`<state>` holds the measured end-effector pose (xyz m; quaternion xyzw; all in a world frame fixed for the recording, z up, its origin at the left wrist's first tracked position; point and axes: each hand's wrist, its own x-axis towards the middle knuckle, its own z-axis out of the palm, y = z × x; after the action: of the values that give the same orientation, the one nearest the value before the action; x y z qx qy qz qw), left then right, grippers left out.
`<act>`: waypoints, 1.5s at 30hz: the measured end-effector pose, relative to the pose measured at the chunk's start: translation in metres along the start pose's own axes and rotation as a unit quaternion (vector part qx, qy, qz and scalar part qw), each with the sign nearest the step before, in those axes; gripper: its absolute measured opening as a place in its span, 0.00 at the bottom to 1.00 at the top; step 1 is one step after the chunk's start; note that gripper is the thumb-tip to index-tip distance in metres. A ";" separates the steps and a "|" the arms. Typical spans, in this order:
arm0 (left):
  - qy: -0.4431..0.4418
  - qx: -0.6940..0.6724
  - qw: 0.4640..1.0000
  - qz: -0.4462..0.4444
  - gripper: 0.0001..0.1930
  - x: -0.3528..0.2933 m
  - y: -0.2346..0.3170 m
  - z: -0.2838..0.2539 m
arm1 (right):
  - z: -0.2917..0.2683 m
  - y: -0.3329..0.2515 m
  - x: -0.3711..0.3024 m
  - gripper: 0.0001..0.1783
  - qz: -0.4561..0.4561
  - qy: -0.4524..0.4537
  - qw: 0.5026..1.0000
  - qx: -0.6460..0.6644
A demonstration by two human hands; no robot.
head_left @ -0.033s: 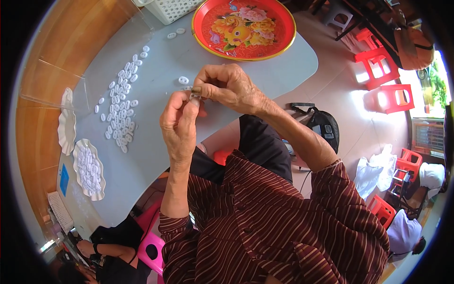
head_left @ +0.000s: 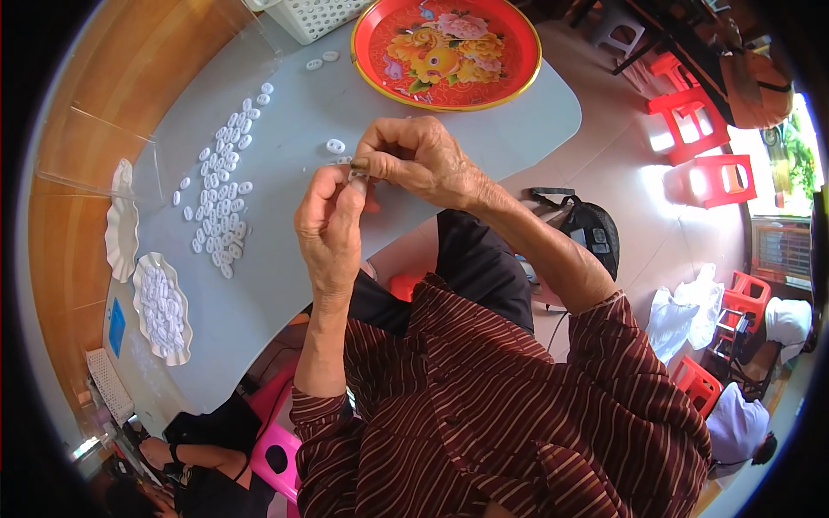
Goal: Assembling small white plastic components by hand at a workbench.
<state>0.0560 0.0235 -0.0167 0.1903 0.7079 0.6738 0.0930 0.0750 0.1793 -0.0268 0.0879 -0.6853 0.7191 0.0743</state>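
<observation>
Over the table's near edge, my left hand point(head_left: 330, 229) and my right hand point(head_left: 416, 164) meet at the fingertips. Both pinch one small white oval plastic piece point(head_left: 356, 174), mostly covered by the fingers, so its details are hard to make out. A similar white oval piece with two holes point(head_left: 335, 146) lies on the table just beyond my hands, with another partly hidden by the fingers. To the left, a long loose pile of the same white ovals point(head_left: 223, 200) spreads over the grey table point(head_left: 285, 224).
A scalloped white dish point(head_left: 179, 356) holds many small white parts, and another scalloped dish point(head_left: 123, 226) stands beyond it. A red flowered tray point(head_left: 367, 73) and white basket point(head_left: 304, 28) sit at the far side. At lower left is another person's arm point(head_left: 203, 457); a black backpack point(head_left: 596, 229) rests at right.
My left hand has shifted very slightly to the right. Otherwise both hands keep the same pinch and the things on the table stay put.
</observation>
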 end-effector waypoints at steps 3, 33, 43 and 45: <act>0.016 -0.005 0.999 0.046 0.06 -0.002 -0.005 0.003 | 0.002 -0.010 -0.001 0.14 0.039 0.010 0.999 0.021; -0.117 0.440 0.837 0.302 0.09 0.075 -0.013 -0.042 | 0.000 -0.004 -0.002 0.07 0.032 0.049 0.998 0.025; -0.105 -0.028 0.992 -0.071 0.14 0.047 0.005 -0.034 | -0.001 -0.003 -0.004 0.08 0.018 0.035 0.997 0.063; -0.119 -0.038 0.990 -0.062 0.14 0.046 0.007 -0.033 | 0.000 0.000 -0.004 0.09 0.017 0.044 0.995 0.084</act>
<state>0.0023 0.0118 -0.0012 0.2208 0.6763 0.6657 0.2252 0.0785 0.1791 -0.0278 0.0504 -0.6200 0.7785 0.0840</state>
